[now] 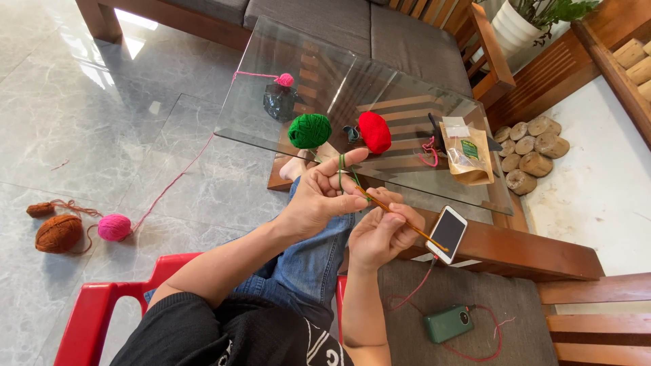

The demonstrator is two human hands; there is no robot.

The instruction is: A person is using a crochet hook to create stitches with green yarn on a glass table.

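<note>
right hand [381,234], crochet hook [407,227], green yarn [310,130]

Green yarn ball [310,130] and red yarn ball [374,131] sit mid-table on the clear glass table [271,61]. Green strand loops the left hand [319,196]; the right hand [383,234] grips an orange-brown, possibly wooden, hook [407,227]. On grey marble floor [102,122]: pink ball [114,227], brown ball [59,233]. Red chair [95,315], teal power bank [449,323], white phone [447,234].

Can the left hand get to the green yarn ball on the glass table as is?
Probably yes: the green yarn ball sits just beyond the left hand with nothing between, though green yarn is looped round its fingers.
</note>
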